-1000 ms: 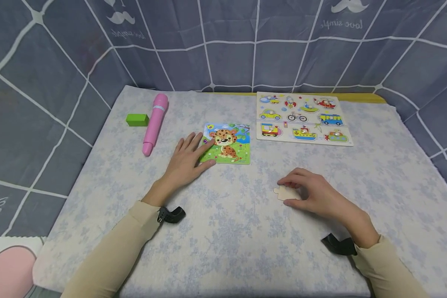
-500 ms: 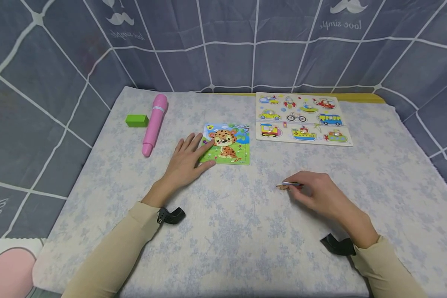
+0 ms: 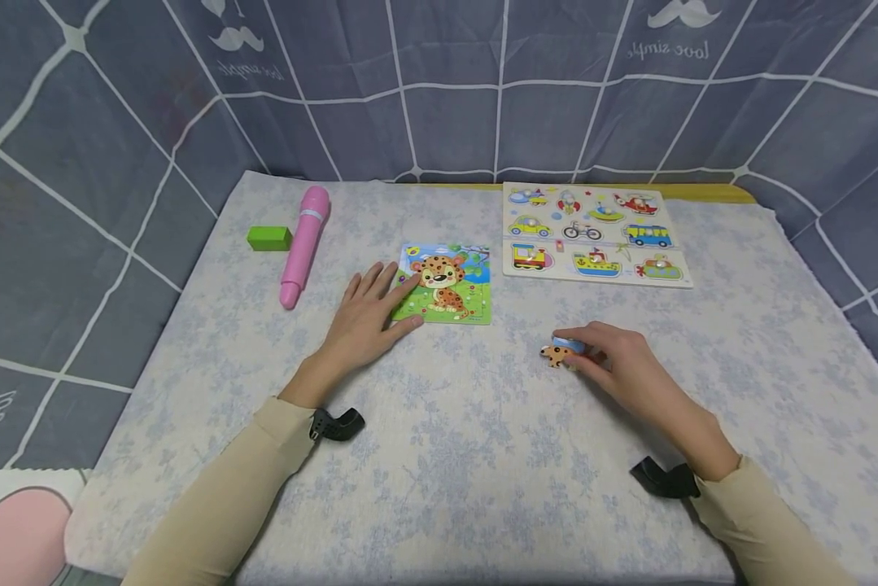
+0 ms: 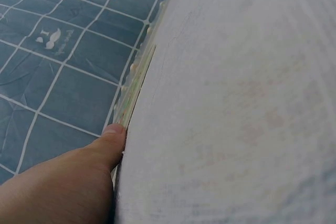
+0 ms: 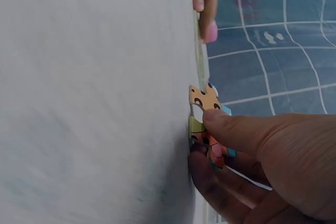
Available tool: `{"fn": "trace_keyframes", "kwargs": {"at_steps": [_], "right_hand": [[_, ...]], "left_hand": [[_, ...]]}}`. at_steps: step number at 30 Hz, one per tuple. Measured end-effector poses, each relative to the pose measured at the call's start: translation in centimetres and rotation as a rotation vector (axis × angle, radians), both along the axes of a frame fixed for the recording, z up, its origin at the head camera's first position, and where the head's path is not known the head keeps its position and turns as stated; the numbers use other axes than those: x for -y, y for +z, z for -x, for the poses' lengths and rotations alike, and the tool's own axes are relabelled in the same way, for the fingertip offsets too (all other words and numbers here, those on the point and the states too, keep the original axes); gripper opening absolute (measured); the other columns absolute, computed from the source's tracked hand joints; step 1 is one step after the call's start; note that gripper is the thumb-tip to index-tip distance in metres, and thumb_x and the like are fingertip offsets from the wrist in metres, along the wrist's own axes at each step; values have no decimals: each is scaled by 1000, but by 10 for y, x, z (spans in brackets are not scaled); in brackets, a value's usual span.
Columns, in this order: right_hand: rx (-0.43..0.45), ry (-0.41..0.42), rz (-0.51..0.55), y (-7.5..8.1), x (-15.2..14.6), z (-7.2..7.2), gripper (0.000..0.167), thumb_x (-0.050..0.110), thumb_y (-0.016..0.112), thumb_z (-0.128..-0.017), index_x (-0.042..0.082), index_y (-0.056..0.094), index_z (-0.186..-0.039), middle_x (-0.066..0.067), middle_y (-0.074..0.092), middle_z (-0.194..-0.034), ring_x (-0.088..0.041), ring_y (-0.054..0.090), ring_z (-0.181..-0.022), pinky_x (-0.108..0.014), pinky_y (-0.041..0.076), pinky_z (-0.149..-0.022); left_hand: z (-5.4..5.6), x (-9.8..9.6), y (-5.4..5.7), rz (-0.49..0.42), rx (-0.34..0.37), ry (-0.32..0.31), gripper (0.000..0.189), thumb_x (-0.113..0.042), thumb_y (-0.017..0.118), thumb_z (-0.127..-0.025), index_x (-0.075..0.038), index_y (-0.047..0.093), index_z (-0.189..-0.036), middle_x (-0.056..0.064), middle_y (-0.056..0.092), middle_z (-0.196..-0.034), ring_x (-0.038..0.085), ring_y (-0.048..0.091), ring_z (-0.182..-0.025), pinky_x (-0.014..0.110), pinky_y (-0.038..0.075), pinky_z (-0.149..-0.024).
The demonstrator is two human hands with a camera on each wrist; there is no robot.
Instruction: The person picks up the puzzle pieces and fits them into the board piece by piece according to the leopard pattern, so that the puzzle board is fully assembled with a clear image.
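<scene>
A square leopard jigsaw puzzle (image 3: 456,281) lies flat on the cloth-covered table, mid-picture in the head view. My left hand (image 3: 361,317) rests at its left side, fingers straight and spread, with index finger and thumb over its edge. To the right and nearer, my right hand (image 3: 622,370) pinches a small puzzle piece (image 3: 556,356) between thumb and fingers. Its printed side, orange with dark spots and some blue, faces up. In the right wrist view the piece (image 5: 203,98) also shows white, green and reddish patches; the thumb covers part of it.
A wooden vehicle peg puzzle board (image 3: 592,232) lies at the back right. Off to the left are a pink toy microphone (image 3: 307,244) and a green block (image 3: 269,238). A grey checked curtain (image 3: 453,122) hangs behind the table.
In my right hand the puzzle piece has turned from its plain wood side to its printed side, and the hand has risen slightly away from me. My left hand has stayed put.
</scene>
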State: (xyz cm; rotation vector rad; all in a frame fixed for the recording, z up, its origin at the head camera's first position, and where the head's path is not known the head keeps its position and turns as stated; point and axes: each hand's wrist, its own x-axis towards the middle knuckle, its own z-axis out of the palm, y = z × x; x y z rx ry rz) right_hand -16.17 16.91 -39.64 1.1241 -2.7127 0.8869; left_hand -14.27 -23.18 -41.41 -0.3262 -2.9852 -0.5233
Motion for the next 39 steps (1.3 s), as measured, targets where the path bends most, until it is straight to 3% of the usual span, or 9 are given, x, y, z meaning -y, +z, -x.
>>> {"fn": "trace_keyframes", "kwargs": {"at_steps": [5,10,17,21,31,39], "right_hand": [[96,-4,11,6,8,13,34,5,80,-93,8,74,-126,-5,76,-110,-16,70,-86,-37,63,-75],[194,-10,47,9,23,33,31,7,76,-97,11,75,-128,-6,75,-120,-18,67,-96,-35,64,-81],[251,-29,170,12,65,62,32,9,75,-98,9,73,-131,-10,73,-123,-22,69,-100,-39,64,-86],[256,-41,247,14,95,79,27,9,75,-99,7,73,-126,-11,74,-114,-23,72,-96,-38,64,-87],[268,-78,313,11,157,115,24,8,73,-100,5,75,-124,-13,76,-111,-24,72,-97,-39,62,-92],[221,-63,227,2,185,127,25,8,71,-101,5,76,-125,-14,74,-113,-25,71,-98,-38,60,-91]], "left_hand": [[0,0,0,-11,-4,14,81,-55,61,-103,-24,26,-170,15,24,-175,37,13,-164,60,5,-132],[-1,-1,1,-8,-3,15,78,-55,60,-103,-21,32,-168,15,24,-175,36,13,-164,59,5,-133],[-1,-1,1,-2,8,15,76,-55,59,-104,-20,34,-167,14,23,-175,36,12,-164,58,4,-133],[-1,0,1,1,11,16,76,-55,59,-104,-20,34,-167,14,23,-175,35,12,-164,58,4,-133],[-1,1,1,5,16,18,75,-55,57,-105,-21,34,-167,13,22,-176,35,11,-164,57,4,-133],[0,0,0,0,11,13,75,-55,57,-105,-20,35,-167,13,23,-175,36,11,-164,58,4,-133]]}}
